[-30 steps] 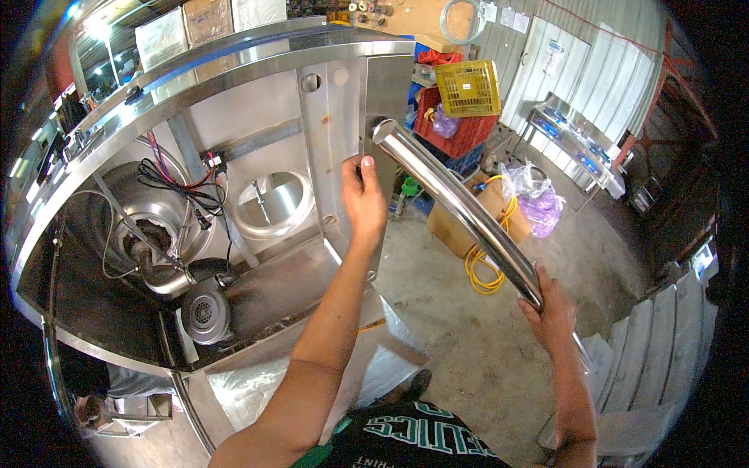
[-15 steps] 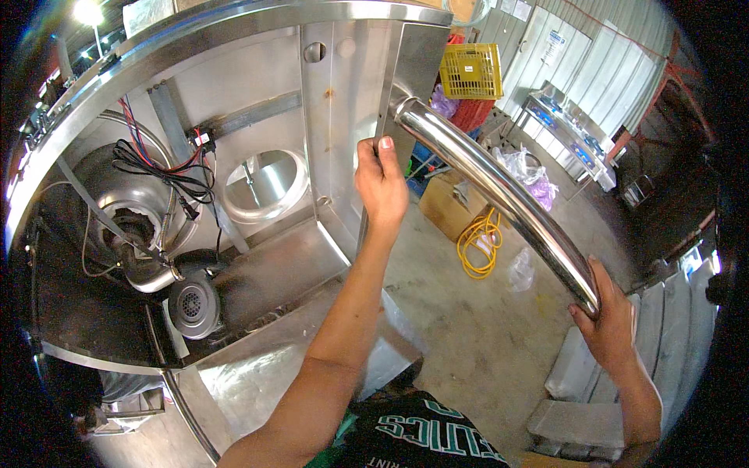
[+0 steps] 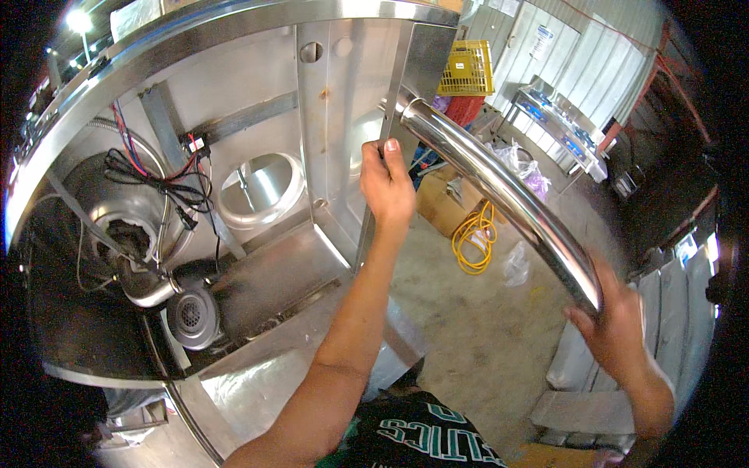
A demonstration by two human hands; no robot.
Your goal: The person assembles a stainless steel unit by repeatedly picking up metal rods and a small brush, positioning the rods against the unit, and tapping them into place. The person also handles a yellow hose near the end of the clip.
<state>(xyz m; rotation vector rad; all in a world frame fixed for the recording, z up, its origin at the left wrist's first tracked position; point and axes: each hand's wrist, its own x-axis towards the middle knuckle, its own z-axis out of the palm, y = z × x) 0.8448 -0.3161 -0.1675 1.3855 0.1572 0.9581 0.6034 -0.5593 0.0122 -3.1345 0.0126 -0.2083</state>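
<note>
My left hand [image 3: 388,183] is closed round the upright front edge of a stainless steel cabinet [image 3: 374,226], thumb pointing up. A thick, polished, slightly curved steel tube [image 3: 503,191] slants from the cabinet's side down to the right. Its upper end meets a short round collar [image 3: 402,97] at the side panel; whether the two are joined I cannot tell. My right hand [image 3: 616,324] wraps the tube's lower end, slightly blurred, with the thumb below and the fingers over the far side.
Inside the cabinet are a bundle of black cables [image 3: 160,179], a round vented metal part [image 3: 195,316], a bent pipe [image 3: 148,288] and a round opening [image 3: 261,187]. Beyond the tube lie a yellow coiled cord [image 3: 473,242], a cardboard box [image 3: 445,199] and a yellow crate [image 3: 466,69]. Wrapped panels [image 3: 663,335] stand at right.
The view has shifted slightly. My right hand has moved a little at the tube's lower end and looks blurred. My left hand keeps its hold on the cabinet edge.
</note>
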